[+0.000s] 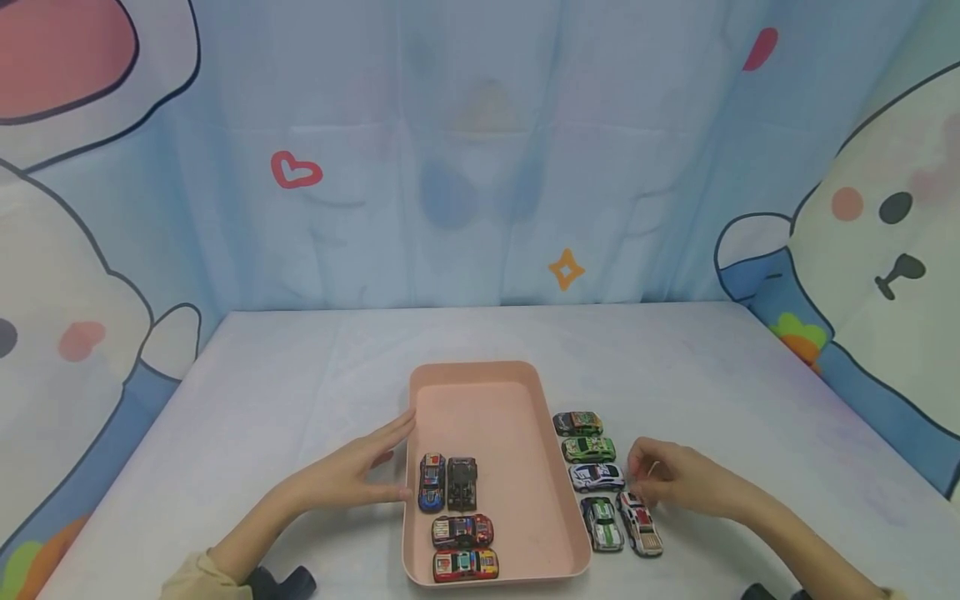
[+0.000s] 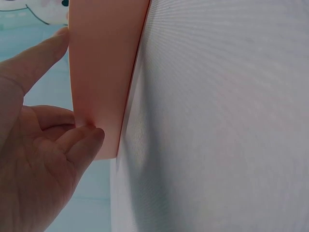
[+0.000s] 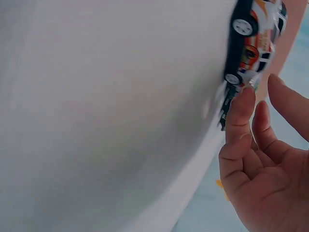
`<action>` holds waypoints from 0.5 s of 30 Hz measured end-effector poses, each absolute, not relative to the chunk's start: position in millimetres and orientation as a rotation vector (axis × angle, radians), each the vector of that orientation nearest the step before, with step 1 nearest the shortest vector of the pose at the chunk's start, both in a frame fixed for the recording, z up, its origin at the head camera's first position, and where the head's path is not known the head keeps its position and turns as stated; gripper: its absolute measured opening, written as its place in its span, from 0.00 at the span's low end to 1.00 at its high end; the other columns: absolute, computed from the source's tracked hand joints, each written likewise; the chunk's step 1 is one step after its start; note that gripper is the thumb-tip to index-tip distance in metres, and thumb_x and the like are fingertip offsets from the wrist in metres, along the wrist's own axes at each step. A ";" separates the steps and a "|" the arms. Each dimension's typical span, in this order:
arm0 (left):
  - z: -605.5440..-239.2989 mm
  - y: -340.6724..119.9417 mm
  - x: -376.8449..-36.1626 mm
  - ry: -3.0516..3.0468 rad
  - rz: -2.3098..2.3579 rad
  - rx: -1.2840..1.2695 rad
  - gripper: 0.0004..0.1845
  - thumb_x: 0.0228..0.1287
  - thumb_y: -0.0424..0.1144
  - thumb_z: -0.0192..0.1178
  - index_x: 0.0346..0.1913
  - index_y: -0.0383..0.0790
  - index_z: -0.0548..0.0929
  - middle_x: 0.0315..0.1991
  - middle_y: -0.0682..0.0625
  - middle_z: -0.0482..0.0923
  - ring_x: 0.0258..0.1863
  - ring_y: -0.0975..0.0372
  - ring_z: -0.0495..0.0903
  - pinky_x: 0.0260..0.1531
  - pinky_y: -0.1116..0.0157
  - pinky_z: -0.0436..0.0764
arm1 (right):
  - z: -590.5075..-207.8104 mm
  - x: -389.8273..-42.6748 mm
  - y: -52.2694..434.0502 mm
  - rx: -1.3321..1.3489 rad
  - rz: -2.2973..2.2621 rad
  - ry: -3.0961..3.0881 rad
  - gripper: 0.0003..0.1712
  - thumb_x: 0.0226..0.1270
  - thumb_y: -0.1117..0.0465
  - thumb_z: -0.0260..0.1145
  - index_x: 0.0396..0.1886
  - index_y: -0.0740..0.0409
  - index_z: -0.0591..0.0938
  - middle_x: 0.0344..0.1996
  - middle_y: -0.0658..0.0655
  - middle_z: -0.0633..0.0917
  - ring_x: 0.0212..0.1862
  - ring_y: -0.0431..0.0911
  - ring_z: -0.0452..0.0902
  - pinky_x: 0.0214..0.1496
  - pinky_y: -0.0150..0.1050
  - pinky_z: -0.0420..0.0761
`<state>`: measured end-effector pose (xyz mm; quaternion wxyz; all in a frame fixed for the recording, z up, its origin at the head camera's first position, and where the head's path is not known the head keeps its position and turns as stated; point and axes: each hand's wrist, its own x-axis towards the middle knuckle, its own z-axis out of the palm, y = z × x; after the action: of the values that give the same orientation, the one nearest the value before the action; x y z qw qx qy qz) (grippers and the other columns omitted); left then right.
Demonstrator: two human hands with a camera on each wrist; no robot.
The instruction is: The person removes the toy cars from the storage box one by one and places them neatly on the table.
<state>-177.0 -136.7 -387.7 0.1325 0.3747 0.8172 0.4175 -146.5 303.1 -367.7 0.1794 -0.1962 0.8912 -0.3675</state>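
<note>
While the left hand lies flat with straight fingers against the pink tray, seemingly to steady it, the right hand curls its fingers loosely at the white toy car, which sits on the table just right of the tray, not clearly gripping it.

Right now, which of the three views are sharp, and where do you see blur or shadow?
Head view: sharp and evenly lit; the toy cars in the pink tray are clear, with soft shadows under the left hand. Left wrist view: the tray wall is close and slightly soft, with a dim shadow beside it. Right wrist view: the white toy car is blurred near the right hand.
</note>
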 end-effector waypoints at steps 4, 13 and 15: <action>-387.3 -137.0 -177.0 2.386 1.198 1.096 0.49 0.57 0.48 0.66 0.72 0.30 0.49 0.73 0.39 0.41 0.69 0.48 0.48 0.61 0.55 0.64 | -358.4 -145.9 303.6 -0.569 -1.013 2.601 0.09 0.63 0.63 0.65 0.36 0.59 0.73 0.29 0.52 0.77 0.28 0.42 0.74 0.26 0.34 0.77; -384.2 -134.2 -176.3 2.556 1.031 1.112 0.47 0.57 0.52 0.64 0.71 0.30 0.55 0.71 0.39 0.47 0.69 0.48 0.50 0.65 0.50 0.53 | -337.8 -145.0 285.7 -0.658 -0.944 2.813 0.26 0.65 0.59 0.63 0.59 0.66 0.71 0.52 0.66 0.77 0.52 0.59 0.74 0.48 0.54 0.78; -382.5 -131.3 -176.4 2.586 1.005 1.105 0.46 0.57 0.52 0.64 0.70 0.31 0.55 0.71 0.39 0.48 0.68 0.49 0.51 0.65 0.50 0.54 | -336.4 -145.2 276.3 -0.720 -0.937 2.832 0.31 0.65 0.57 0.64 0.63 0.67 0.68 0.59 0.67 0.72 0.57 0.63 0.69 0.51 0.59 0.75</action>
<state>-176.4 -131.3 -382.5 0.0776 0.3688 0.8634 0.3355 -145.2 276.3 -336.4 0.0366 -0.2346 0.9222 -0.3053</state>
